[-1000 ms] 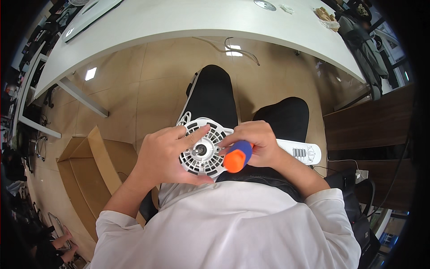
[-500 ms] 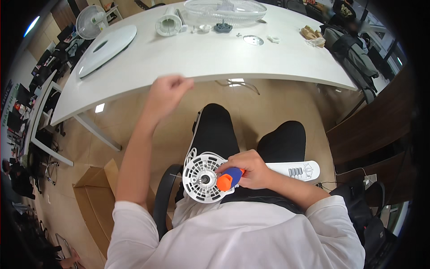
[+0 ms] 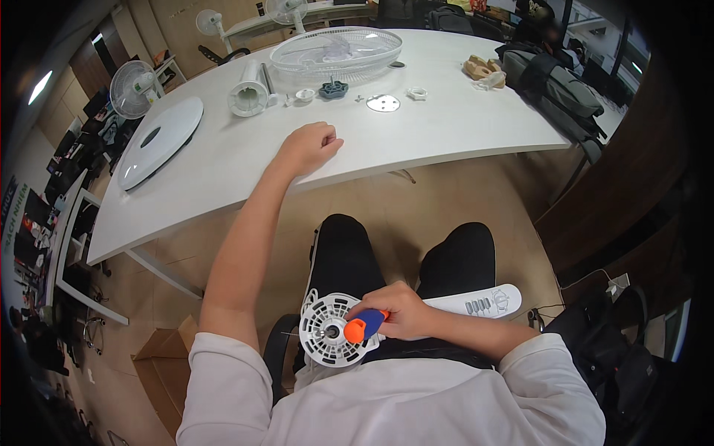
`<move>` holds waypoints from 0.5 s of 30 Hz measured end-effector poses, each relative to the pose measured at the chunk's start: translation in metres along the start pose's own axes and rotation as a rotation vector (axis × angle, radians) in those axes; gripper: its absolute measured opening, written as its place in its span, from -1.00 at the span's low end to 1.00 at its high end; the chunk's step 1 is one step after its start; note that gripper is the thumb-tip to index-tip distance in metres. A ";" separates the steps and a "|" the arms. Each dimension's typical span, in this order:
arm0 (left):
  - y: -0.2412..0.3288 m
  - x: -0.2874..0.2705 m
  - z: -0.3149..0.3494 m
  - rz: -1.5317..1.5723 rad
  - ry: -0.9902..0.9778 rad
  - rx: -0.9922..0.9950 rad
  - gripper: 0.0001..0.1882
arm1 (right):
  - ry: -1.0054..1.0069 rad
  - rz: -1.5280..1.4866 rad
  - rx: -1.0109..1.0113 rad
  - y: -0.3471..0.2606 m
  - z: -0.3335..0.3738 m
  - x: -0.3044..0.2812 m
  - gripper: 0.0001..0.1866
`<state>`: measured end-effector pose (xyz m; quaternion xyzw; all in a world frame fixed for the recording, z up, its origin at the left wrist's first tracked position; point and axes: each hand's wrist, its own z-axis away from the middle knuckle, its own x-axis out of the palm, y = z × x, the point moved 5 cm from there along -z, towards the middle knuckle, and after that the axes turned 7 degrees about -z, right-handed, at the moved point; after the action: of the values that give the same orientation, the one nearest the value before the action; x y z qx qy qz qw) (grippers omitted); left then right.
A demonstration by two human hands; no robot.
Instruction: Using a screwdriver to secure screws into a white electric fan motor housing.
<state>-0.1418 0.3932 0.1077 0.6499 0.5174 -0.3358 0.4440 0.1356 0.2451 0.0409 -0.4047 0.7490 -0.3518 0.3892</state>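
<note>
Fan motor (image 3: 316,351) on lap, tool handle (image 3: 371,323) in right hand (image 3: 401,311)

Near: motor on the person's left thigh, close to the shirt. Its rim stands just beside a black armrest (image 3: 278,353); the right hand and tool overlap its right side. Round white housing, slotted in rings, open face up; metal spindle at the centre; thin metal rod jutting left. Coiled white cable (image 3: 310,298) at its upper edge. Tool handle blue with orange ends, gripped in closed fingers; whether its tip touches the motor cannot be told. White control panel (image 3: 480,303), with a row of grey buttons, across the right thigh. Open cardboard box (image 3: 165,364) low on the left.

Middle: tan floor (image 3: 401,204) between knees and table edge. Left hand (image 3: 311,146) past that edge, above or on the white table (image 3: 416,137), closed in a loose fist; contact cannot be told.

Far: a stretch of tabletop, then oval white base (image 3: 167,137), white tube (image 3: 249,99), dark grey knob (image 3: 334,90), shiny disc (image 3: 383,103), small white part (image 3: 416,94). Behind these, a wire fan guard (image 3: 338,53); at right, crumpled brown paper (image 3: 482,70) near a grey backpack (image 3: 554,89).
</note>
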 end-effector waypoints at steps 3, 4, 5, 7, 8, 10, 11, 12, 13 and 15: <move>0.005 0.004 0.002 0.121 -0.091 0.111 -0.70 | 0.011 -0.002 0.001 -0.001 0.001 -0.002 -0.76; 0.005 0.004 0.002 0.146 -0.070 0.115 -0.70 | 0.019 -0.010 -0.006 -0.002 0.001 -0.003 -0.75; 0.005 0.004 0.003 0.171 -0.048 0.120 -0.71 | 0.024 -0.009 -0.008 -0.002 0.002 -0.003 -0.75; 0.003 0.003 0.003 0.164 -0.049 0.114 -0.72 | 0.021 -0.010 -0.002 -0.001 0.003 -0.002 -0.75; 0.002 0.003 0.004 0.158 -0.048 0.104 -0.72 | 0.026 -0.008 -0.003 -0.001 0.003 -0.002 -0.75; 0.001 0.001 0.004 0.174 -0.045 0.095 -0.72 | 0.025 0.006 -0.009 -0.002 0.004 -0.002 -0.76; 0.000 0.001 0.004 0.190 -0.041 0.081 -0.72 | 0.029 0.010 -0.011 -0.003 0.005 -0.002 -0.76; 0.001 0.000 0.005 0.189 -0.039 0.086 -0.72 | 0.034 0.012 -0.005 -0.003 0.007 -0.002 -0.76; 0.000 0.001 0.004 0.196 -0.034 0.081 -0.72 | 0.037 0.011 0.003 -0.002 0.007 -0.002 -0.76; -0.003 0.004 0.005 0.204 -0.026 0.079 -0.73 | 0.047 0.010 0.003 -0.001 0.009 -0.002 -0.76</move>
<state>-0.1434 0.3904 0.1021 0.7117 0.4293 -0.3174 0.4566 0.1444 0.2448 0.0384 -0.3918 0.7596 -0.3603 0.3738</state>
